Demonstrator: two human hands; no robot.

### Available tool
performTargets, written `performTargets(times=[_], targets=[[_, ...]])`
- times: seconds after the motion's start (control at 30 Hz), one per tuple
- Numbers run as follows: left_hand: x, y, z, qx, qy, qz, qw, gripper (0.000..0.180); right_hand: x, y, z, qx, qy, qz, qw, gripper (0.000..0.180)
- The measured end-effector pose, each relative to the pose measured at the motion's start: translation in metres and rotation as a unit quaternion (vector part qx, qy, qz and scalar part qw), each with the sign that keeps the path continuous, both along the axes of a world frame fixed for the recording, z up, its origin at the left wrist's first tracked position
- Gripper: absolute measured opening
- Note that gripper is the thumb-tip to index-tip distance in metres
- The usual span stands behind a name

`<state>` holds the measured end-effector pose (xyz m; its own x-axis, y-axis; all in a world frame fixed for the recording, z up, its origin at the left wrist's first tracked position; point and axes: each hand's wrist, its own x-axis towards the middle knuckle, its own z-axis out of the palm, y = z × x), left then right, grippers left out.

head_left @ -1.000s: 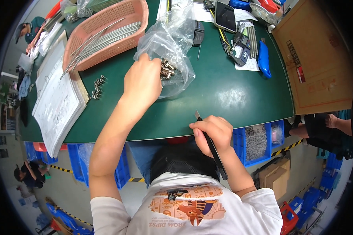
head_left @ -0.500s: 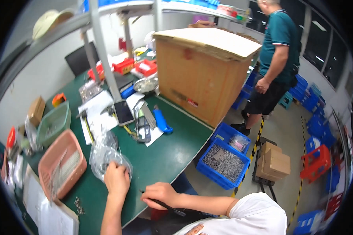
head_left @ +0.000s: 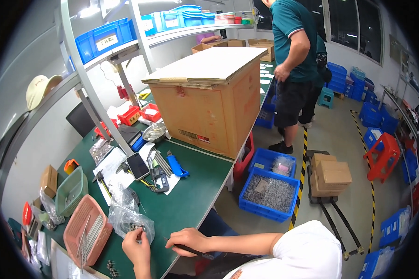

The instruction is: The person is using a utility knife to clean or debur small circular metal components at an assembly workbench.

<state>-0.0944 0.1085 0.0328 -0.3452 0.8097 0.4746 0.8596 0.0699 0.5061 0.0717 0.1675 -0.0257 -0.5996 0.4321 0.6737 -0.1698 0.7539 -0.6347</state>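
Observation:
My left hand (head_left: 136, 248) is at the near end of a clear plastic bag (head_left: 125, 211) on the green table. Its thumb and fingers are pinched together beside small metal parts (head_left: 137, 227) at the bag's edge; what lies between the fingertips is too small to make out. To the right, over the table's front edge, my right hand (head_left: 189, 241) is closed round a slim black pen-like tool (head_left: 196, 252). Left of my left hand, a little group of small metal pieces (head_left: 111, 268) lies on the table near a pink basket (head_left: 106, 229) with thin rods in it.
A large cardboard box (head_left: 205, 116) stands farther along the table (head_left: 191, 200). Calipers, a phone (head_left: 138, 166) and a blue-handled knife (head_left: 176, 165) lie beyond the bag. Blue crates (head_left: 270, 215) and a cart with cartons (head_left: 333, 176) are on the floor. A person (head_left: 295, 69) stands behind.
My view has tilted up and turned. My left hand has drawn back from over the bag to its near edge, fingers now pinched. The right hand keeps the black tool.

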Motion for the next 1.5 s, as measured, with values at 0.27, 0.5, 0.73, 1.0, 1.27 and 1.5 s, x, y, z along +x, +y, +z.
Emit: performTargets(times=[0.27,0.5,0.73,1.0,1.27,1.5], targets=[[0.062,-0.050,-0.001,0.104,-0.361,-0.034,0.926,0.014,0.011,-0.005,0.036,-0.112,0.052,0.036,0.992,0.012],[0.080,-0.065,-0.013,0.192,-0.579,-0.098,0.787,0.016,0.008,-0.015,0.050,-0.139,-0.012,0.061,0.988,0.014],[0.085,-0.082,-0.019,0.224,-0.625,-0.084,0.743,0.014,0.005,-0.026,0.048,-0.148,-0.028,0.103,0.983,0.015],[0.090,-0.083,-0.020,0.219,-0.672,-0.106,0.700,0.011,0.010,-0.029,0.053,-0.160,-0.033,0.095,0.982,0.013],[0.089,-0.083,-0.023,0.200,-0.704,-0.109,0.672,0.016,0.009,-0.028,0.052,-0.064,-0.022,0.027,0.997,0.020],[0.086,-0.083,-0.023,0.178,-0.677,-0.119,0.704,0.023,0.008,-0.026,0.050,0.003,-0.015,0.015,1.000,0.025]])
